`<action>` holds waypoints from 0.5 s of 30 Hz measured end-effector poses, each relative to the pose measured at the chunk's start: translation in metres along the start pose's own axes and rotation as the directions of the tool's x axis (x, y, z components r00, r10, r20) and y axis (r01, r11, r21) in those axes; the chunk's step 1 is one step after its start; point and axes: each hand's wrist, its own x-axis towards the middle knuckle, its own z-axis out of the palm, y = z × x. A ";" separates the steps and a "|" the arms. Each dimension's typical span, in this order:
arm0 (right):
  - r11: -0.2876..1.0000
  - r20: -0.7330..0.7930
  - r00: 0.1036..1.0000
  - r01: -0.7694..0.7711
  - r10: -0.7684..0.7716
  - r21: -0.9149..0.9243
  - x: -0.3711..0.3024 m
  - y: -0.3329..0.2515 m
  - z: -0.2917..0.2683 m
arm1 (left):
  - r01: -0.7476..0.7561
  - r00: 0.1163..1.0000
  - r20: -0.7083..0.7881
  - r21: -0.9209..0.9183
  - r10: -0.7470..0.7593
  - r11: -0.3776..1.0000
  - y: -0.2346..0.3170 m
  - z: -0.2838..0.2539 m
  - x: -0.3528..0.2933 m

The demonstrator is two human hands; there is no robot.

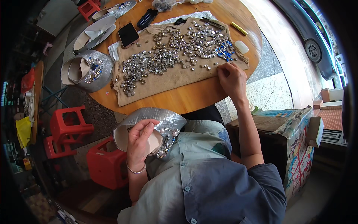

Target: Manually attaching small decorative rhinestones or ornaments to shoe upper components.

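Observation:
On my lap lies a silver shoe with a pale lining and a cluster of clear and dark stones on its upper. My left hand, a bangle at its wrist, is held over the shoe opening with thumb and fingertips pressed together. Anything between them is too small to make out. Beyond, a tan cloth on the table carries many loose rhinestones. At its near right edge rests my right hand, fingers curled closed beside a small group of blue stones; its fingertips' contents are hidden.
Further silver shoes line the left side of the wooden table. A phone, dark case, tweezers and gold tube lie around the cloth. Red stools stand left, a cardboard box right.

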 end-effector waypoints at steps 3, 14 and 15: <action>1.000 0.011 1.000 -0.008 0.008 0.015 -0.003 0.000 -0.002 | 0.007 1.000 0.003 -0.007 -0.007 1.000 0.000 -0.001 0.000; 1.000 0.012 1.000 -0.009 0.009 0.012 -0.001 0.000 0.000 | 0.026 0.999 0.030 -0.037 -0.024 0.999 -0.004 -0.005 0.000; 1.000 0.017 1.000 -0.021 0.021 0.006 0.000 -0.001 0.000 | 0.019 1.000 0.026 -0.026 -0.018 0.999 -0.003 -0.004 0.000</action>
